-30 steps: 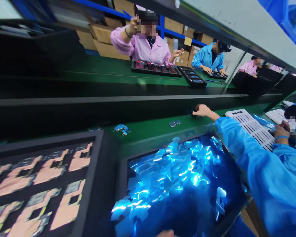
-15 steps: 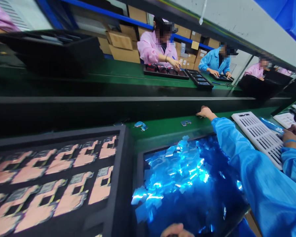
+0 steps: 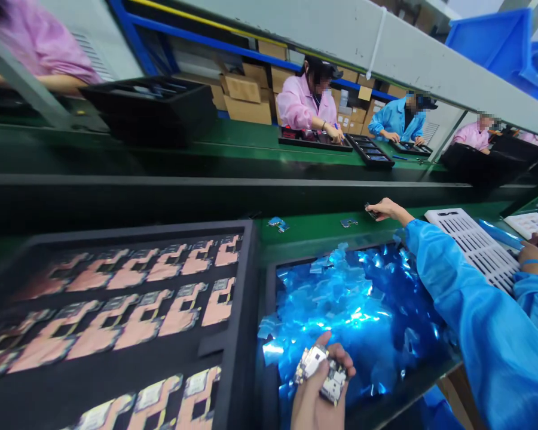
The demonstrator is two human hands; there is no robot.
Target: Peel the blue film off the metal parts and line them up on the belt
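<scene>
My left hand, palm up, is closed around phone circuit boards with silvery shields, above the tray of blue film. At the far side of the bench, my right hand pinches a small dark circuit board, its details too small to make out. Nearby on the green surface lie a loose circuit board and a blue-covered one. Below my right arm, shiny blue film pieces heap up in a dark tray. A black foam tray on the left holds rows of copper-coloured circuit boards.
A white slotted rack stands to the right, beside a co-worker's hand. Across the raised ledge, people in pink and blue work at trays. A black box sits on that far bench.
My left hand has risen into view with circuit boards in it. My right hand has lifted slightly with the small board showing. The view has shifted left.
</scene>
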